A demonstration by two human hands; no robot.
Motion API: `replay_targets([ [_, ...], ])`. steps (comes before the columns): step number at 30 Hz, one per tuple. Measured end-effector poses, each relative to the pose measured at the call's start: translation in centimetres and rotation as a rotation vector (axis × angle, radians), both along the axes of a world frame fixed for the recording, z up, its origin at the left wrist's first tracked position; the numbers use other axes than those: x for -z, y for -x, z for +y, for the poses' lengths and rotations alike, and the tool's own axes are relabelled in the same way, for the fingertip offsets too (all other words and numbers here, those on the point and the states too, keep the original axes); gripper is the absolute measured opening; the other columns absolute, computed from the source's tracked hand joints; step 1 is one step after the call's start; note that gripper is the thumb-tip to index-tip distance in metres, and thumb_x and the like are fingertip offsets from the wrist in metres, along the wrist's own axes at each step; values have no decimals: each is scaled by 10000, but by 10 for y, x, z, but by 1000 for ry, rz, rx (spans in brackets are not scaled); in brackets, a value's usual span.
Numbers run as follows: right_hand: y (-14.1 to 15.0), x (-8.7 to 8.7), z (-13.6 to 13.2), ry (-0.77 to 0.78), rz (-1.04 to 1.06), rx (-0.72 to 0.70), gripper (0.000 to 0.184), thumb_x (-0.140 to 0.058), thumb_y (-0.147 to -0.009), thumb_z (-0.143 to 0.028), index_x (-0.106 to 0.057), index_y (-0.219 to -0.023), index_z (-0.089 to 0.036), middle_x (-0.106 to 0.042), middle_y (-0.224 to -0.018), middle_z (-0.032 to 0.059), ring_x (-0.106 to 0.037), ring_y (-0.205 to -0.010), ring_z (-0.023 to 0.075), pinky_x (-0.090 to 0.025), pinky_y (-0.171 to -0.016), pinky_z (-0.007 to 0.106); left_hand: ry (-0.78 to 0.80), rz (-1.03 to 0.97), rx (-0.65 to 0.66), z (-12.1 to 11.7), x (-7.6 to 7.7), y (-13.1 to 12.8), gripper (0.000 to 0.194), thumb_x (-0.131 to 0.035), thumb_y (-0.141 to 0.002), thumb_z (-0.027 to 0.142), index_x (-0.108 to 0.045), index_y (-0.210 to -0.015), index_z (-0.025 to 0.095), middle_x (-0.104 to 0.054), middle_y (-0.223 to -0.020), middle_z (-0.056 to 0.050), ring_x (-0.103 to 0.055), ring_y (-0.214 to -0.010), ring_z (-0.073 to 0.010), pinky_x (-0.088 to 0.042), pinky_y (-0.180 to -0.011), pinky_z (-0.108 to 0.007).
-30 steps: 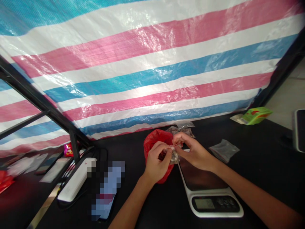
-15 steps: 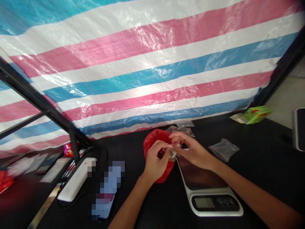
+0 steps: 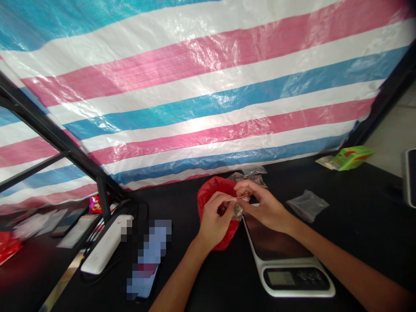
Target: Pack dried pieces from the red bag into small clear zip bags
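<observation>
Carefully, the left hand (image 3: 212,225) and the right hand (image 3: 264,209) close in narrow fingertip grips on a small clear plastic bag (image 3: 238,210), held just in front of a crumpled red plastic bag (image 3: 211,195); a firm pinch suits such thin, slippery film. Toward five o'clock sits a white digital kitchen scale (image 3: 292,277) with a glossy dark platform; toward two o'clock, a flat ziplock bag (image 3: 307,206) lies on the black desk (image 3: 221,281).

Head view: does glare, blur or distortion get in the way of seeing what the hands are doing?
Head view: glare whitens the striped tarp's middle; the wide lens tilts the black frame bar; a pixelated patch hides one object; the left hand and right hand look sharp, but the small clear bag between them shines.
</observation>
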State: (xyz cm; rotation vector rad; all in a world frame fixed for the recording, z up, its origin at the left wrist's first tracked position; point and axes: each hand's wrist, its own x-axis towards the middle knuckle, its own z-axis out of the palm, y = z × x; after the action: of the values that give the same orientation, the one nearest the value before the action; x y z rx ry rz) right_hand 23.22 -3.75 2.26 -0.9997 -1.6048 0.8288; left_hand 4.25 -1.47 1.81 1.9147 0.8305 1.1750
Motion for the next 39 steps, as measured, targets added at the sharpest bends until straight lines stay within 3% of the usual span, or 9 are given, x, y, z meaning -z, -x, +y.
replay_targets([
  [7, -1, 0, 0, 32, -34, -16, 276, -671, -975, -373, -622, -1226, -269, -666, -969, 15, -634, -885, 198, -514, -831, 341, 9, -10, 1, 3, 4, 2, 149, -650, -996, 286, -736, -934, 182, -705, -952, -61, -659, -881, -186, -508, -789, -294],
  [16, -2, -8, -3, -58, -55, 4, 251, -676, -976, -297, -628, -1223, -286, -590, -824, -35, -567, -783, 165, -477, -770, 295, 95, -21, -19, 1, 4, 2, 162, -632, -995, 326, -690, -943, 184, -658, -903, -37, -611, -805, -164, -472, -737, -278],
  [29, 1, -5, -4, -27, -91, -23, 270, -650, -987, -313, -621, -1255, -287, -624, -931, -6, -594, -856, 176, -501, -789, 302, 83, -11, 15, 2, 2, 2, 139, -646, -983, 285, -690, -902, 181, -651, -904, -39, -594, -823, -164, -461, -756, -283],
  [35, -3, -5, 0, 20, -19, -20, 295, -678, -968, -301, -623, -1258, -280, -669, -947, -1, -632, -866, 180, -503, -824, 321, 261, -124, 33, 5, 10, 1, 159, -674, -971, 333, -711, -1019, 186, -728, -950, -60, -678, -841, -189, -523, -773, -299],
  [39, -3, 2, 4, 67, 42, -19, 328, -694, -949, -304, -613, -1266, -281, -685, -948, 4, -647, -854, 186, -523, -811, 332, 314, -135, 31, 8, 12, 1, 176, -656, -974, 346, -710, -962, 179, -743, -935, -57, -689, -844, -189, -528, -788, -297],
])
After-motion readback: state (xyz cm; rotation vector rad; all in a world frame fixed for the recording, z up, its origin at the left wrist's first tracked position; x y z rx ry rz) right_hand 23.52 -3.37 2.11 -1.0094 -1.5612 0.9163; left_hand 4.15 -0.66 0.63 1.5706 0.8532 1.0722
